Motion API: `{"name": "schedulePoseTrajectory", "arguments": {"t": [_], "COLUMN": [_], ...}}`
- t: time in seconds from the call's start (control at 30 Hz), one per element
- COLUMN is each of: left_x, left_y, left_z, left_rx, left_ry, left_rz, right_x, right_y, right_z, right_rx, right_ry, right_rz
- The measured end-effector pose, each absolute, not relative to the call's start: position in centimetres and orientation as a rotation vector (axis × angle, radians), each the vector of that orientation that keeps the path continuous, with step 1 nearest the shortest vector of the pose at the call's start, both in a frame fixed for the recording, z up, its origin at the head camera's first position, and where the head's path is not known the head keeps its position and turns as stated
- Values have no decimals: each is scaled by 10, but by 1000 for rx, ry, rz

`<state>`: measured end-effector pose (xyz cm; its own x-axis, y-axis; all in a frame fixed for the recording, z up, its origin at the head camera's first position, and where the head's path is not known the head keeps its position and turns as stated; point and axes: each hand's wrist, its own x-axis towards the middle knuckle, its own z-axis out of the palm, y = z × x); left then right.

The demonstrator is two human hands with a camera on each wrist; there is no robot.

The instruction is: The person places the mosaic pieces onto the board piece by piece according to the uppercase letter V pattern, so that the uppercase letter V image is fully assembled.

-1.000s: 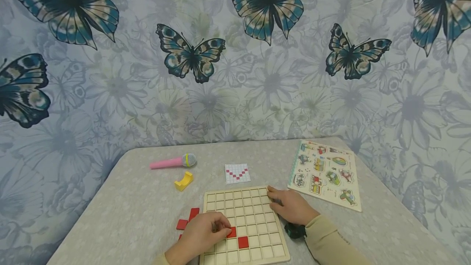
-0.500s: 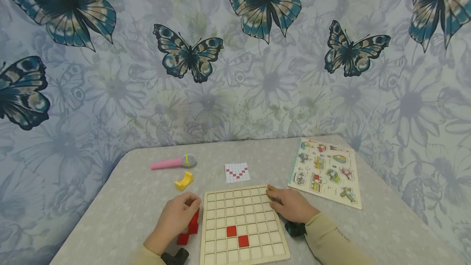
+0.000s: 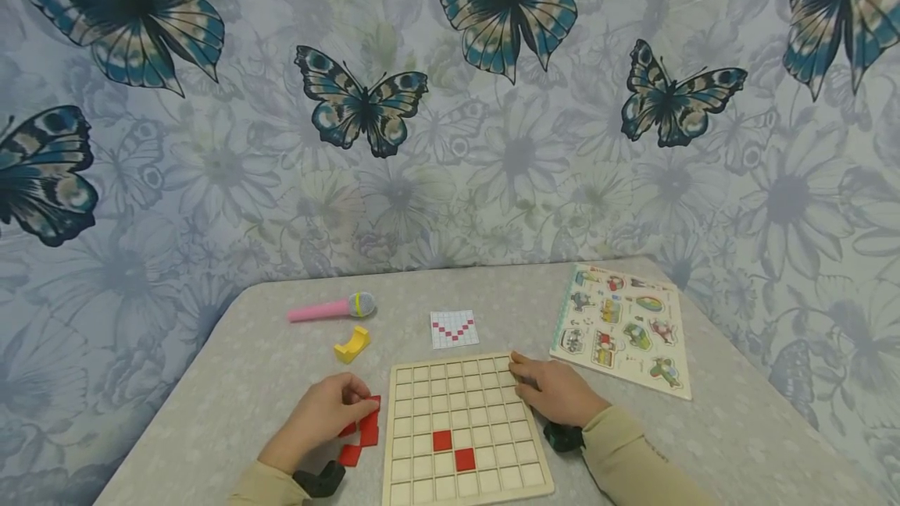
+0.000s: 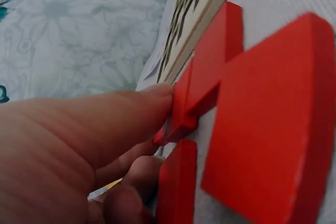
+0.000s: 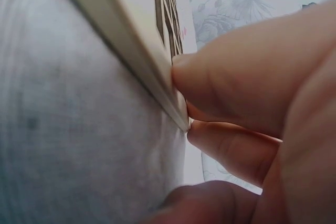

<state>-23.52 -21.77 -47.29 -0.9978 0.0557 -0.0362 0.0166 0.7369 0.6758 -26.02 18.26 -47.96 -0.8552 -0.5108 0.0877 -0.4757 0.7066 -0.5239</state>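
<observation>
A wooden grid board [image 3: 459,418] lies in front of me, with two red square tiles [image 3: 465,459] set diagonally in its cells. Left of it several loose red tiles [image 3: 369,434] lie in a small cluster. My left hand [image 3: 316,416] is at this cluster, thumb and index finger pinching a red tile [image 4: 181,98] at its far end; the thumb hides part of it. Closer in the left wrist view is another large red tile [image 4: 268,119]. With thumb and fingers, my right hand [image 3: 558,394] grips the board's right edge near the far corner.
Behind the board lies a small card [image 3: 453,329] printed with a V of red squares. A pink toy microphone [image 3: 326,310] and a yellow curved block [image 3: 352,345] are at the back left. A picture puzzle board [image 3: 619,334] lies at the right.
My left hand has left the tile on the board, uncovering it, and moved left to the loose tiles, where its fingers have lowered. The right hand stays at the board's edge.
</observation>
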Motion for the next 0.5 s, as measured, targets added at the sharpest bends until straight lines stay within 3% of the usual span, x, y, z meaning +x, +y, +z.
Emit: {"name": "schedulePoseTrajectory", "arguments": {"t": [0.5], "left_x": [-236], "left_y": [-214], "left_z": [-473], "left_rx": [70], "left_ry": [2944], "left_rz": [1062], "right_x": [-258], "right_y": [182], "right_z": [-478], "right_rx": [-822], "right_ry": [2847], "right_rz": [-858]}}
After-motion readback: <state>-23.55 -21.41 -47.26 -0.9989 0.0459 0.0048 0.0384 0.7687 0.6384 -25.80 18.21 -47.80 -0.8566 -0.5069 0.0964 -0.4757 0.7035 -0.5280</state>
